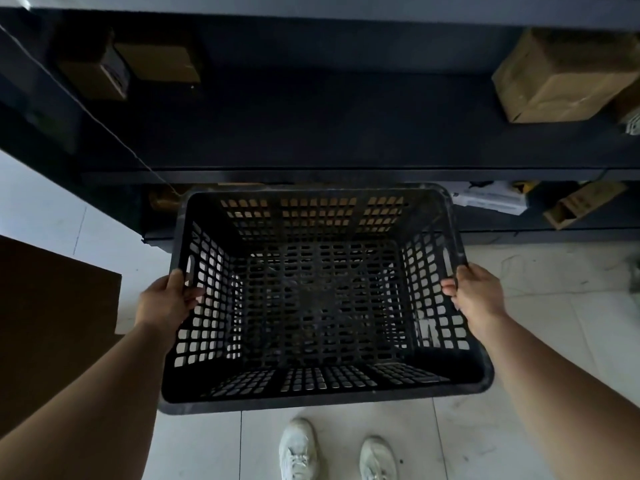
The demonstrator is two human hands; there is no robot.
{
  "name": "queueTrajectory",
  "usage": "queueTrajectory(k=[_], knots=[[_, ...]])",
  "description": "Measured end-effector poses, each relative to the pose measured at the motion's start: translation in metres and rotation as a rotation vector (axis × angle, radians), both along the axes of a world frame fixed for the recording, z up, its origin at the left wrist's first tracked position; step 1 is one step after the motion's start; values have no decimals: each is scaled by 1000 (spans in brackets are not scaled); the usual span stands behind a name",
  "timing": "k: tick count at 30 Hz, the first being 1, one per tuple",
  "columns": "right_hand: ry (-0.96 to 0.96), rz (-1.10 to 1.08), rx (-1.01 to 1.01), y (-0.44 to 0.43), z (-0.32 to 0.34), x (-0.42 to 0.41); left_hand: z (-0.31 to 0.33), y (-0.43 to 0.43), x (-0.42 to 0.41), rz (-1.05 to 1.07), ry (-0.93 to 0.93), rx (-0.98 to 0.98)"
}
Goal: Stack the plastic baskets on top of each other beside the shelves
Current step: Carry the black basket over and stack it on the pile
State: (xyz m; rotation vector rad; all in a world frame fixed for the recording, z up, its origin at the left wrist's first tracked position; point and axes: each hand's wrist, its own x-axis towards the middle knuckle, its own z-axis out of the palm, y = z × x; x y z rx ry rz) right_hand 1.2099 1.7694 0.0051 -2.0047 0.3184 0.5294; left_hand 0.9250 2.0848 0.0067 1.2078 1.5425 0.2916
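Note:
A black plastic basket (322, 389) with latticed walls and floor is held in the air in front of me, open side up and empty. My left hand (166, 303) grips its left rim near the handle slot, fingers curled over the edge. My right hand (478, 296) grips the right rim the same way. The basket's far edge reaches the front of the dark shelves (346, 173). Whether a second basket sits beneath it cannot be told.
Cardboard boxes rest on the shelf at upper left (156, 64) and upper right (561, 77). More boxes (581, 202) lie on the lowest shelf. A brown cardboard sheet (52, 323) lies on the white tiled floor (571, 306) at left. My white shoes (301, 448) stand below the basket.

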Motion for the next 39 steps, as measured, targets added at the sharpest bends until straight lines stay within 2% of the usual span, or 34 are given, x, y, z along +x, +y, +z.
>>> queueTrajectory(k=[15, 23, 28, 32, 36, 39], knots=[[-42, 105, -141, -9, -11, -6, -9, -1, -6, -63, 47, 13], [-313, 288, -422, -18, -12, -33, -4, -19, -17, -173, 297, 230], [-449, 411, -530, -22, -6, -67, 12, -51, -27, -228, 426, 304], [-436, 709, -611, -36, 9, -100, 22, -91, -50, -488, 534, 378], [-326, 1042, -527, -60, 21, -132, 30, -137, -72, -867, 493, 401], [-333, 1218, -578, -72, 19, -142, 27, -152, -81, -1082, 502, 415]])
